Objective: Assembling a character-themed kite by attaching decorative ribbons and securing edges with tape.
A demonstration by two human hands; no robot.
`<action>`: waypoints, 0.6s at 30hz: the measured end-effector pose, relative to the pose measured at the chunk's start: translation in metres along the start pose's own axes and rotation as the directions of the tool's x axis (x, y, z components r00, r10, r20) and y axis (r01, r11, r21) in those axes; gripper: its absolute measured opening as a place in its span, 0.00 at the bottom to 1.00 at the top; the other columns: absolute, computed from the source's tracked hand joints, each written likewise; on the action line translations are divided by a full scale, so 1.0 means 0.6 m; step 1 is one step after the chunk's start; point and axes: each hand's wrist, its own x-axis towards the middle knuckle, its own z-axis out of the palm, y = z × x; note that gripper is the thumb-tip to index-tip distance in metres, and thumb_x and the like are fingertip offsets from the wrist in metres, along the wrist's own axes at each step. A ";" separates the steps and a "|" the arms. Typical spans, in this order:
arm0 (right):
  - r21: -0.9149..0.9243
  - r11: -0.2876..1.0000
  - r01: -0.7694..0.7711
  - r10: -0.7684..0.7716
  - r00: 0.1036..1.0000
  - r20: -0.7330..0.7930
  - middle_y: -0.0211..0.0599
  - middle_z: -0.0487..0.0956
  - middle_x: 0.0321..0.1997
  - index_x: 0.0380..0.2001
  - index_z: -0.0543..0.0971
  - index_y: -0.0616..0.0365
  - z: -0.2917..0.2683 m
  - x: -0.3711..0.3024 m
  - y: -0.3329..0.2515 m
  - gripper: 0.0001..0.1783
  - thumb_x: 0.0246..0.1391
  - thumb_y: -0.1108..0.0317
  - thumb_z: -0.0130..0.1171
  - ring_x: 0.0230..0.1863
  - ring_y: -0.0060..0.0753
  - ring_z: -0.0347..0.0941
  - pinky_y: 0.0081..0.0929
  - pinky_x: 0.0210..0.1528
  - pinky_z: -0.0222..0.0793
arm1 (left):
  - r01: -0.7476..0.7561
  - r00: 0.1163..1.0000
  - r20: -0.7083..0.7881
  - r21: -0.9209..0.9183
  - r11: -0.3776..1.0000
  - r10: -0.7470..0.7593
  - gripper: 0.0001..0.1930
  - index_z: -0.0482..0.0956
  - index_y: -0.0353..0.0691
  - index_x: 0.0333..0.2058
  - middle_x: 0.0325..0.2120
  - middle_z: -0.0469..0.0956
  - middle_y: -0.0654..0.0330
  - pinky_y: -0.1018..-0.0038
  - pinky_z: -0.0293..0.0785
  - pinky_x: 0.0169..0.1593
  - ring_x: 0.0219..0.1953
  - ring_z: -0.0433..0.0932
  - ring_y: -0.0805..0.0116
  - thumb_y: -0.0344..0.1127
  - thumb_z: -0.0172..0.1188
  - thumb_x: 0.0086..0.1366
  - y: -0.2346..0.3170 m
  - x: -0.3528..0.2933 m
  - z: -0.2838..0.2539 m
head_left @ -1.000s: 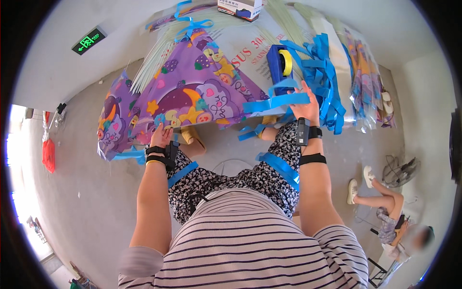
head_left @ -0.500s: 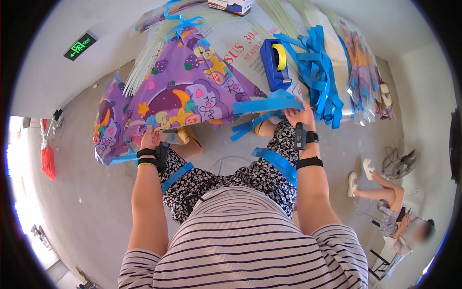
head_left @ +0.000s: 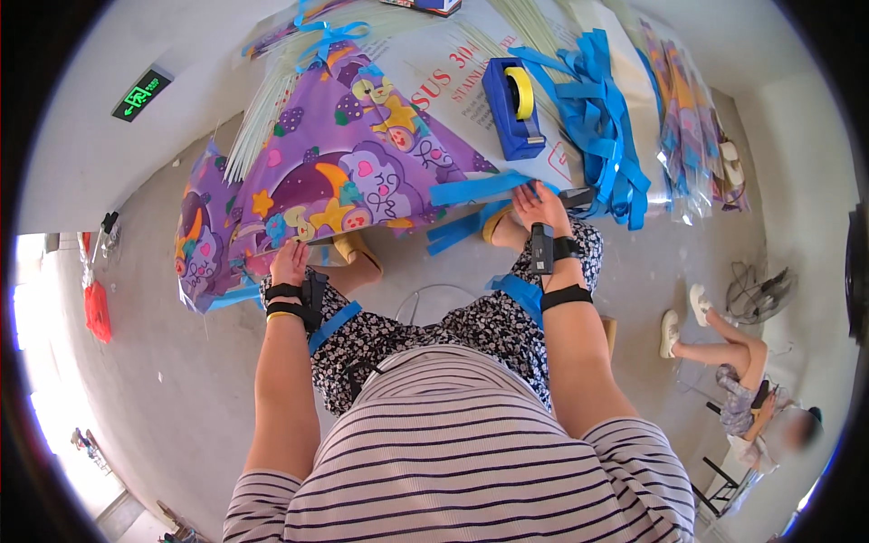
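Note:
A purple printed kite (head_left: 317, 172) of thin sheeting lies over the table's near edge, its point away from me and its near edge toward my lap. My left hand (head_left: 290, 262) is closed on that near edge, left of the middle. At the kite's right corner a flat blue ribbon (head_left: 471, 190) runs sideways, and its right end is pinched in the fingers of my right hand (head_left: 540, 208). More blue ribbon (head_left: 457, 231) hangs below this corner. Another blue bow (head_left: 333, 41) is tied at the kite's far point.
On the table sit a blue tape dispenser (head_left: 518, 109) with a yellow roll, a heap of blue ribbons (head_left: 605, 136), thin pale rods (head_left: 258, 136) and bagged printed sheets (head_left: 683, 118). Blue strips cross my thighs. Another person (head_left: 747, 398) sits at right near a fan (head_left: 760, 291).
My right hand has moved left, closer to the kite's corner, still holding the ribbon. My right knee has swung outward. The left hand keeps its hold on the edge.

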 end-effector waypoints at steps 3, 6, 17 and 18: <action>0.042 0.998 -0.036 0.038 0.998 -0.052 0.40 0.77 0.56 0.57 0.71 0.53 0.019 0.011 0.015 0.18 0.68 0.61 0.57 0.60 0.46 0.72 0.51 0.68 0.65 | -0.014 1.000 -0.022 0.008 1.000 0.014 0.12 0.75 0.30 0.48 0.44 0.81 0.52 0.65 0.83 0.55 0.48 0.83 0.57 0.31 0.62 0.70 0.007 0.002 -0.005; 0.045 0.999 0.005 0.001 0.992 -0.126 0.39 0.77 0.54 0.53 0.72 0.53 0.029 0.025 0.020 0.15 0.68 0.63 0.58 0.57 0.45 0.74 0.49 0.65 0.68 | 0.025 0.999 -0.024 -0.005 1.000 -0.025 0.12 0.75 0.30 0.49 0.44 0.80 0.52 0.66 0.83 0.55 0.48 0.83 0.57 0.30 0.61 0.70 0.010 0.000 -0.007; 0.242 0.966 -0.091 0.085 0.996 0.036 0.46 0.71 0.58 0.48 0.71 0.57 0.090 -0.075 -0.064 0.15 0.64 0.65 0.62 0.55 0.51 0.75 0.52 0.60 0.70 | 0.054 0.998 -0.028 -0.013 0.998 -0.054 0.12 0.76 0.31 0.49 0.45 0.82 0.52 0.65 0.82 0.56 0.49 0.83 0.56 0.31 0.60 0.71 0.015 -0.011 0.003; 0.239 0.967 -0.091 0.084 0.996 0.040 0.46 0.71 0.58 0.48 0.71 0.57 0.092 -0.093 -0.068 0.15 0.64 0.65 0.62 0.55 0.51 0.75 0.52 0.60 0.70 | 0.052 0.998 -0.027 -0.018 0.999 -0.052 0.12 0.76 0.31 0.49 0.45 0.82 0.52 0.65 0.82 0.56 0.49 0.83 0.56 0.31 0.60 0.71 0.016 -0.011 0.001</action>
